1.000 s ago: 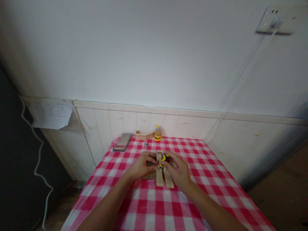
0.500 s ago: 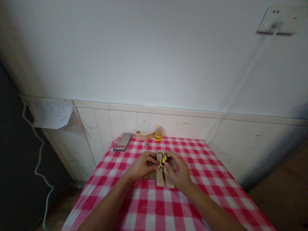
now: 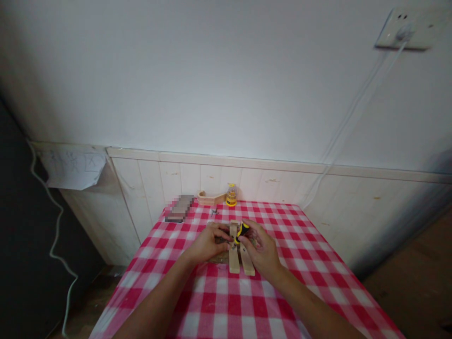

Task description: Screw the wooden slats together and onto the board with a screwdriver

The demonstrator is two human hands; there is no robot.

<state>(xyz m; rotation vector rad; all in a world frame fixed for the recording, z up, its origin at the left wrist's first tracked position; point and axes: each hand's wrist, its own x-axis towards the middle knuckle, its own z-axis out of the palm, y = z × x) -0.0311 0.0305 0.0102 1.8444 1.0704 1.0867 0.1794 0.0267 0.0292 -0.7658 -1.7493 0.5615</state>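
Observation:
My right hand (image 3: pixel 262 245) grips a short yellow-and-black screwdriver (image 3: pixel 243 230), its handle tilted and its lower end over a pale wooden strip (image 3: pixel 234 264). My left hand (image 3: pixel 208 244) reaches in from the other side, thumb and fingertips closed together at the strip's edge. Small dark bits show by those fingertips, too small to name. A second wooden strip (image 3: pixel 249 267) lies angled beside the first, partly under my right hand. Beneath the strips and my left hand is a brownish flat piece (image 3: pixel 219 258), mostly covered.
At the back of the checked tablecloth (image 3: pixel 261 306) stand a yellow-capped bit container (image 3: pixel 231 195) and a curved wooden piece (image 3: pixel 209 198). Some small metal pieces (image 3: pixel 214 212) lie in front of them. A blurred-out flat object (image 3: pixel 180 208) is at the back left, near the panelled wall (image 3: pixel 282 188).
My right fingers and the screwdriver handle have shifted very slightly. My left hand stays in place at the strip. The whole view has moved a little.

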